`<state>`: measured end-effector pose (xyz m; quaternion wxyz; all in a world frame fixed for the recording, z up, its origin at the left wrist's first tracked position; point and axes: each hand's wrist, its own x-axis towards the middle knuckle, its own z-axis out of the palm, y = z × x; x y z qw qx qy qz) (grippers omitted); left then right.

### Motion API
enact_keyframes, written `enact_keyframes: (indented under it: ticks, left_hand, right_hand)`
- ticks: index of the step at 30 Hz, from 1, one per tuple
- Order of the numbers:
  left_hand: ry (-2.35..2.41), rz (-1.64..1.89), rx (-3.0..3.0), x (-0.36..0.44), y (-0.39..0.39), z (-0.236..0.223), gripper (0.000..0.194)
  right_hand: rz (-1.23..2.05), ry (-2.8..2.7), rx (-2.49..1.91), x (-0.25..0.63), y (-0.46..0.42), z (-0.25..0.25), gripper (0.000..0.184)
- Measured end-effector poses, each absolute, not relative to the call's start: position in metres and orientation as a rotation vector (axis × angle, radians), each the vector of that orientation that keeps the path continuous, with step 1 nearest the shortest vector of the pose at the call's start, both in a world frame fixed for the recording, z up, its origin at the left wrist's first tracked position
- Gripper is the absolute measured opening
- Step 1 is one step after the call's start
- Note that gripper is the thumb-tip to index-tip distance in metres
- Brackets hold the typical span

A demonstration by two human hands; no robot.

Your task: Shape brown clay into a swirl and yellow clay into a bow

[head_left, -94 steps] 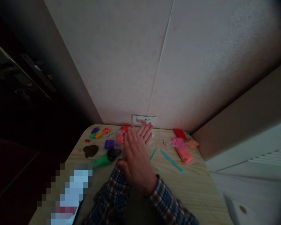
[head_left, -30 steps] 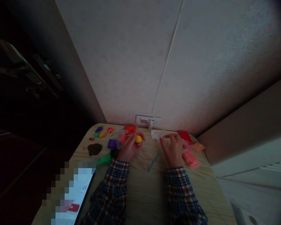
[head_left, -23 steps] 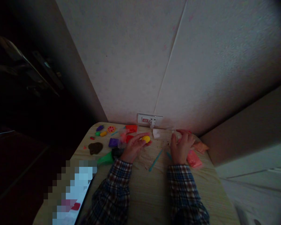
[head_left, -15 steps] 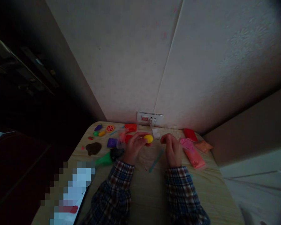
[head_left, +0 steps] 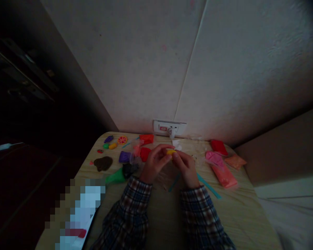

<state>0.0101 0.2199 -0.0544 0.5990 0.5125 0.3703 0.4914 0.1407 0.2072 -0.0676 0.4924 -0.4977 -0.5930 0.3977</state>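
Observation:
Between my two hands is a yellow lump of modelling clay (head_left: 171,152), held above the middle of the table. My left hand (head_left: 156,162) grips it from the left with thumb and fingers. From the right, the fingertips of my right hand (head_left: 186,166) press on the same lump. Below the hands lie a clear plastic wrapper (head_left: 163,177) and a thin teal modelling tool (head_left: 174,183), partly covered. A second, wider teal tool (head_left: 210,186) rests right of my right wrist. A red clay packet (head_left: 145,154) is just left of my left fingers.
Pink (head_left: 215,158), coral (head_left: 224,176), orange (head_left: 235,161) and red (head_left: 219,147) packets lie at the right. Small clay fruit pieces (head_left: 122,140), a brown flat clay shape (head_left: 103,163), a purple packet (head_left: 124,157) and a green packet (head_left: 115,176) are left. A phone (head_left: 83,211) lies front left; a wall socket (head_left: 169,128) is behind.
My hands were pressed palm to palm, then came apart with the yellow clay in the left. The right hand reached over the right side, then came back to the clay.

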Motion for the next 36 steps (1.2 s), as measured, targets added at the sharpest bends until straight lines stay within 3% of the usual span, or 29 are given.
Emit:
enact_keyframes:
  ticks: [13,21,36]
  left_hand:
    - [0.787,0.9,1.137,0.015,0.219,-0.07,0.048]
    - [0.932,0.956,1.186,0.014,0.219,-0.059,0.043]
    - [0.921,1.084,1.178,0.01,0.225,-0.068,0.041]
  right_hand:
    - [0.968,-1.449,-1.22,0.137,0.196,-0.069,0.043]
    - [1.016,-1.366,-1.179,0.14,0.201,-0.085,0.048]
    - [1.16,-1.287,-1.11,0.135,0.211,-0.082,0.04]
